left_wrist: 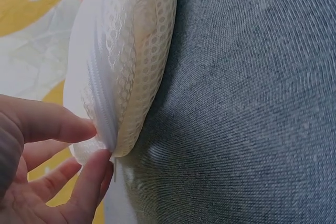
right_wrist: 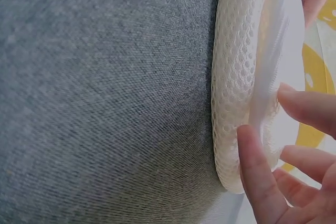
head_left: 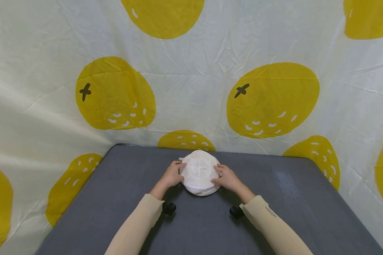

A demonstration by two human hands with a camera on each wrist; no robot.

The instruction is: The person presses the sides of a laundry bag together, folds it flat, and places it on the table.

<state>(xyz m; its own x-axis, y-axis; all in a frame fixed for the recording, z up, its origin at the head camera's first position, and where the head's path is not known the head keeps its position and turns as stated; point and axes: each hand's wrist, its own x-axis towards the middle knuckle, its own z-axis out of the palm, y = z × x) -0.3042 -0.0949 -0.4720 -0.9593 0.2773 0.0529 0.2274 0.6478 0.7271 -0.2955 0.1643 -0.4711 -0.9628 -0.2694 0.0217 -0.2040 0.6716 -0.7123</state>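
Observation:
A round white mesh laundry bag (head_left: 199, 170) rests on the dark grey tabletop. My left hand (head_left: 173, 173) holds its left side, thumb and fingers spread along the edge. On the opposite side my right hand (head_left: 228, 178) grips the bag between thumb and fingers. A white zipper (left_wrist: 100, 87) runs along the bag's rim in the left wrist view, and its end lies by the left fingertips. The right wrist view shows the zipper band (right_wrist: 268, 72) passing beside the right fingertips. The bag looks puffed out; what is inside cannot be seen.
The dark grey table (head_left: 131, 170) reaches back to a pale curtain (head_left: 191, 95) with yellow fruit prints, which hangs behind it and at both sides. Dark wrist-worn devices (head_left: 169, 208) show below both sleeves, near the tabletop.

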